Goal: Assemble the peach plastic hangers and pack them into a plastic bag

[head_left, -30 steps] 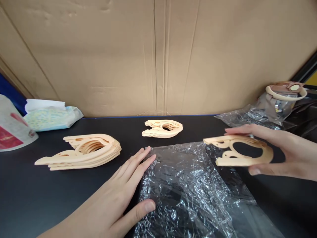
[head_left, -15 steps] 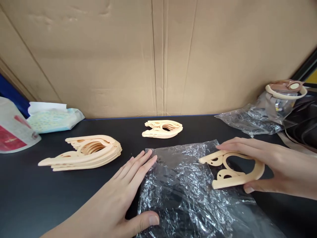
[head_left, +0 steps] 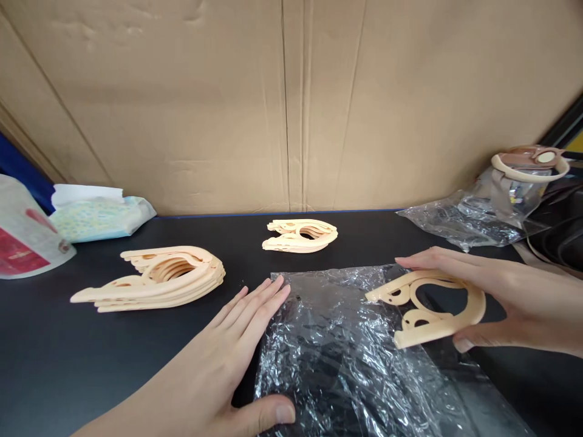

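Observation:
A clear crinkled plastic bag (head_left: pixel 337 346) lies flat on the black table (head_left: pixel 40 358). My left hand (head_left: pixel 228 358) rests with fingers and thumb spread over the bag's left edge. At the bag's right side, my right hand (head_left: pixel 492 303) grips a cream folded plastic hanger (head_left: pixel 473 303) between thumb and fingers; the hanger's two tips lie at the bag, whether inside or on top I cannot tell. A stack of similar cream hangers (head_left: pixel 182 291) sits at the left, and a smaller-looking stack (head_left: pixel 300 246) lies behind the bag.
A tissue pack (head_left: pixel 100 218) and a white and red container (head_left: pixel 22 243) stand at the left. At the back right are a loose clear bag (head_left: pixel 464 218) and a cup with a brown lid (head_left: pixel 528 159). A cardboard wall (head_left: pixel 204 109) rises behind the table.
The hanger in my right hand has shifted slightly, its lower tip a little to the right. My right index finger has moved slightly. My left hand has barely moved.

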The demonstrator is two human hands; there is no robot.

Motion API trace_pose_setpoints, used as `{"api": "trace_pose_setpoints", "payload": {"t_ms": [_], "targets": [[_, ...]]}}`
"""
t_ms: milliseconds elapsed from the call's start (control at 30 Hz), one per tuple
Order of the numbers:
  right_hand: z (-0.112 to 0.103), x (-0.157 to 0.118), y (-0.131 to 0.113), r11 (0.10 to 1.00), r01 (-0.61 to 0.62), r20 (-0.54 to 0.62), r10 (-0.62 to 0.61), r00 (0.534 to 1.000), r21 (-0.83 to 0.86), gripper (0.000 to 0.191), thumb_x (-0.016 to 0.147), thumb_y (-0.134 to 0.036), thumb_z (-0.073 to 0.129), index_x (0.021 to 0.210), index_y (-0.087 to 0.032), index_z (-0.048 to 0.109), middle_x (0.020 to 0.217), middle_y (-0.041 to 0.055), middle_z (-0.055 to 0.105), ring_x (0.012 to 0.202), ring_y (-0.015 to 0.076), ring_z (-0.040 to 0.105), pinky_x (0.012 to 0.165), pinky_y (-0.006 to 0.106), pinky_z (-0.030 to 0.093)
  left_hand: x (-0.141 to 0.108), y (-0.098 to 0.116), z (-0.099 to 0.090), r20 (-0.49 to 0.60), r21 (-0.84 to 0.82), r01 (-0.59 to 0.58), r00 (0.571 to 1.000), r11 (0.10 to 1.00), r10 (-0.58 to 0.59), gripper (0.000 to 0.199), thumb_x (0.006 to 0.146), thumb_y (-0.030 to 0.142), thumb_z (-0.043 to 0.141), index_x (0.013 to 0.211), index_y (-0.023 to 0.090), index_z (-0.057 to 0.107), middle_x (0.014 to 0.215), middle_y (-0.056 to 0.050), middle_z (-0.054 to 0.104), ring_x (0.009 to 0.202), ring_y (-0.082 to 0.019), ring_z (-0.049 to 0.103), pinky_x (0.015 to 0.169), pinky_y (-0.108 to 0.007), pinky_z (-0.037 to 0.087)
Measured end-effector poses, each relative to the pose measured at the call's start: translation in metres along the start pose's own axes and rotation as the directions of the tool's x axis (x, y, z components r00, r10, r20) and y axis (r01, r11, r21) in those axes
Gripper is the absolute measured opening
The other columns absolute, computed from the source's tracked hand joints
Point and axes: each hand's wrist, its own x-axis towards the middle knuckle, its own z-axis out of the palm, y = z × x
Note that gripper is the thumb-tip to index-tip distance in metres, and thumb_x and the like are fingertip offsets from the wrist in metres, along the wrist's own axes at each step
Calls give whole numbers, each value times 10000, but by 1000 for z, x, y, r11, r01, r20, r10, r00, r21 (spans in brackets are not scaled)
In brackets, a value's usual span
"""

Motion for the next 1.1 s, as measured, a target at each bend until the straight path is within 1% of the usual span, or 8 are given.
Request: {"api": "trace_pose_setpoints", "payload": {"t_ms": [233,367,500,700,800,900,1000,1100], "targets": [[-7,-3,12,985,-166,-11,167,986,36,867,640,-451,787,1406,-474,381,1389,-44,554,1214,296,571,885,325,576,3,1,-2,5,8,-14,1000,1000,14,960,852,627,512,1508,336,-125,1581,-80,187,1381,-376,313,985,-624,403],[8,-1,-10,996,-87,-110,86,990,-4,824,676,-429,762,1411,-433,388,1318,-15,613,1156,302,613,879,372,582,4,0,-1,-5,2,-25,1000,1000,25,960,852,616,524,1509,333,-117,1581,-81,189,1379,-374,320,998,-615,400],[29,2,-29,996,-73,-168,64,984,-49,764,751,-477,698,1430,-380,360,1392,14,547,1274,317,511,941,447,548,2,-2,0,-17,-12,0,1000,1000,0,945,845,611,542,1518,336,-62,1591,-65,165,1393,-376,292,1019,-611,387],[31,-3,-23,995,-79,-152,70,986,-55,834,774,-513,662,1491,-351,267,1467,45,468,1333,348,429,985,471,513,0,1,0,-29,-59,0,1000,998,-1,909,845,592,563,1524,339,15,1593,-50,186,1404,-346,297,1079,-568,354],[28,-7,-19,991,-93,-151,78,985,-93,814,783,-533,653,1478,-333,280,1468,57,464,1314,328,461,986,441,521,1,5,4,-92,-103,26,995,994,-36,883,839,620,554,1524,347,69,1588,-41,220,1415,-331,283,1111,-557,315],[32,-10,-20,987,-78,-194,49,980,-142,727,833,-508,607,1465,-332,295,1428,46,514,1265,305,522,962,439,541,1,6,7,-145,-137,54,987,989,-74,860,831,648,542,1521,340,131,1583,-46,241,1421,-333,267,1125,-558,291],[36,-9,-23,983,-48,-240,5,971,-176,606,881,-449,557,1435,-288,373,1357,55,586,1223,310,561,914,447,567,1,3,3,-74,-116,22,997,993,-31,871,838,607,567,1523,338,103,1588,-50,214,1411,-352,279,1101,-571,327],[35,-5,-29,985,-5,-257,-40,965,-170,382,933,-414,473,1281,-290,569,1222,41,680,1109,280,646,905,431,567,1,1,-2,-13,-91,22,1000,996,-24,874,845,584,568,1523,340,73,1591,-46,185,1405,-365,280,1075,-592,347]]}}
